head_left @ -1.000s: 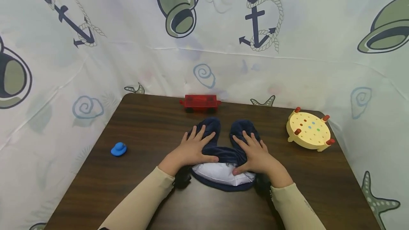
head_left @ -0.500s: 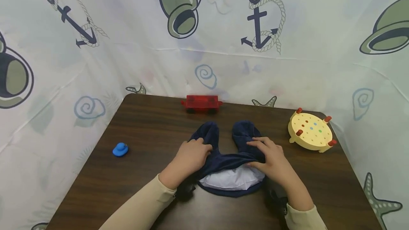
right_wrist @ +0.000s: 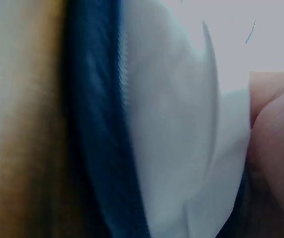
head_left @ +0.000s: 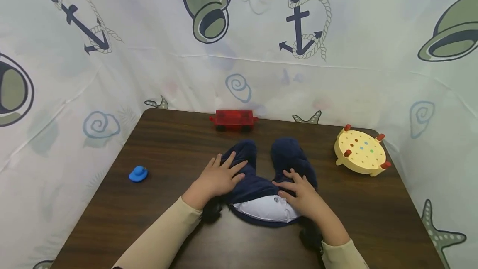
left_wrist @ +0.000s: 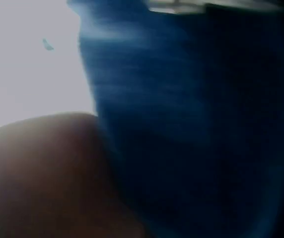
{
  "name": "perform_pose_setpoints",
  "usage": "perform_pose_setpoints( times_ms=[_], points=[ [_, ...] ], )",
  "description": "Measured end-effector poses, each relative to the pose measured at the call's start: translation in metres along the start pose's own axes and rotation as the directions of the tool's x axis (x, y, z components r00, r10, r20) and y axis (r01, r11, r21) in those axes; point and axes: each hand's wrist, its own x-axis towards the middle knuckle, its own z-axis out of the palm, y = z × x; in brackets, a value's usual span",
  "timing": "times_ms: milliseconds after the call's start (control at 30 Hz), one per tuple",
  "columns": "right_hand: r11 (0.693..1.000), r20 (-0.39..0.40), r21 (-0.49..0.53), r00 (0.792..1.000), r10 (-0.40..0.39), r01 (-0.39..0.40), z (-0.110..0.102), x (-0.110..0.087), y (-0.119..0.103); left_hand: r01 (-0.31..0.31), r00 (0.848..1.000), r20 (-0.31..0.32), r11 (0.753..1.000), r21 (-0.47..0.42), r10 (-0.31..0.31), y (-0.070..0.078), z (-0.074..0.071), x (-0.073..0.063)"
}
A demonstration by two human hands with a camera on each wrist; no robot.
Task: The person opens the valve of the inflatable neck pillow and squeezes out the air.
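Observation:
A navy plush U-shaped neck pillow (head_left: 291, 157) lies on the table with its two arms pointing away from me. White inner filling (head_left: 267, 208) shows through the opening along its near curved edge; a zipper-like edge (right_wrist: 123, 69) borders it in the right wrist view. My left hand (head_left: 218, 179) rests spread on the pillow's left arm. On the right, my right hand (head_left: 304, 196) lies with loosely extended fingers over the base of the right arm, thumb side near the white part. Navy fabric (left_wrist: 172, 99) fills much of the left wrist view, blurred.
A red toy wagon (head_left: 234, 119) stands at the table's far edge. To the left sits a small blue toy hat or duck (head_left: 138, 174). A yellow round toy (head_left: 360, 151) with red-tipped pegs is at the back right. Patterned cloth (head_left: 354, 74) hangs behind the dark wooden table (head_left: 168, 144).
Half a second ago both hands had curled fingers on the navy fabric; now they are spread over it. The pillow's right arm looks smoother and fuller, and the fabric between the arms has shifted.

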Motion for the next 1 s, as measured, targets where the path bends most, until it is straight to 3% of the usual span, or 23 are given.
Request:
perform_pose_setpoints(
  times_ms=[100, 200, 267, 333, 433, 533, 700, 1000],
  points=[
    [0.995, 0.024, -0.083, 0.998, -0.051, 0.052, 0.002, -0.003, -0.001, 0.026, 0.996, -0.086, 0.995, 0.098, -0.018, 0.009, -0.010, -0.010],
    [0.993, 0.025, -0.084, 0.997, -0.080, 0.082, 0.001, -0.007, -0.001, -0.076, 0.981, -0.169, 0.992, 0.102, 0.092, 0.019, -0.015, -0.015],
    [0.992, 0.020, -0.072, 0.995, -0.098, 0.099, -0.001, -0.010, 0.001, -0.185, 0.970, -0.148, 0.981, 0.052, 0.191, 0.023, -0.012, -0.014],
    [0.993, 0.014, -0.042, 0.994, -0.108, 0.108, -0.003, -0.011, 0.001, -0.247, 0.967, -0.065, 0.968, -0.033, 0.245, 0.024, -0.005, -0.012],
    [0.994, -0.008, 0.010, 0.994, -0.109, 0.109, -0.007, -0.012, 0.000, -0.219, 0.971, 0.069, 0.968, -0.126, 0.229, 0.020, 0.011, -0.008],
    [0.993, -0.016, 0.072, 0.996, -0.092, 0.093, -0.009, -0.012, 0.000, -0.172, 0.973, 0.131, 0.975, -0.137, 0.190, 0.013, 0.023, -0.005],
    [0.994, -0.015, 0.080, 0.997, -0.076, 0.077, -0.004, -0.010, 0.001, -0.175, 0.973, 0.131, 0.976, -0.130, 0.192, 0.012, 0.029, -0.001],
    [0.990, -0.050, -0.100, 0.994, -0.100, 0.094, 0.009, -0.003, -0.008, -0.171, 0.980, 0.094, 0.984, -0.055, 0.176, 0.022, 0.027, -0.001]
  ],
)
